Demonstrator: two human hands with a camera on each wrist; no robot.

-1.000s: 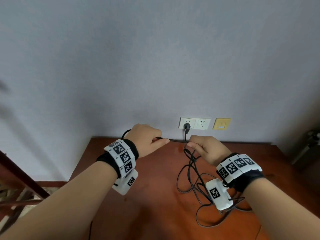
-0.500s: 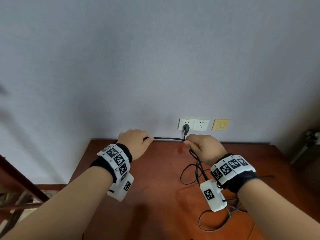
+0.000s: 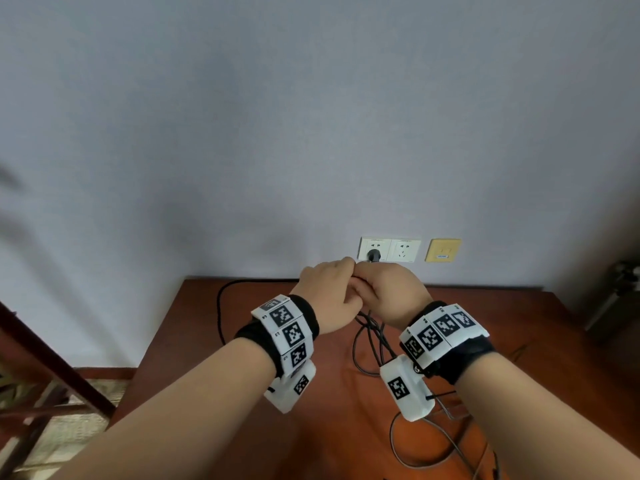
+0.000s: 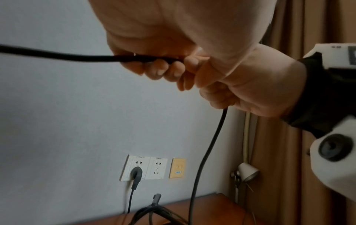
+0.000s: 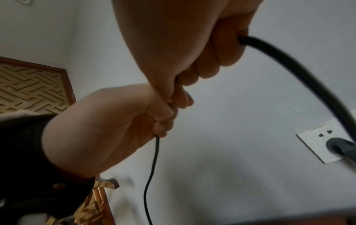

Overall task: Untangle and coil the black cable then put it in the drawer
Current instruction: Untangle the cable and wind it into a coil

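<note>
The black cable point(image 3: 370, 336) lies in tangled loops on the red-brown table point(image 3: 277, 358), and one long loop point(image 3: 219, 306) hangs out to the left. My left hand point(image 3: 332, 282) and right hand point(image 3: 377, 285) are pressed together above the table's back edge, both curled round the cable. In the left wrist view the left hand's fingers point(image 4: 154, 67) wrap a horizontal stretch of cable point(image 4: 67, 57), and the right hand point(image 4: 240, 91) holds a strand hanging down. In the right wrist view the right hand point(image 5: 212, 60) grips a thick-looking stretch of cable point(image 5: 289, 68). No drawer is in view.
White wall sockets point(image 3: 389, 250) sit just behind the hands with a grey plug point(image 3: 374, 255) in the left one, and a yellow plate point(image 3: 443, 250) beside them. A dark wooden frame point(image 3: 52, 358) stands at the left. A small lamp point(image 4: 247, 172) and curtain point(image 4: 289, 152) are at the right.
The left hand moved right and met the right hand, closing the straight stretch of cable between them. A slack loop now hangs at the left.
</note>
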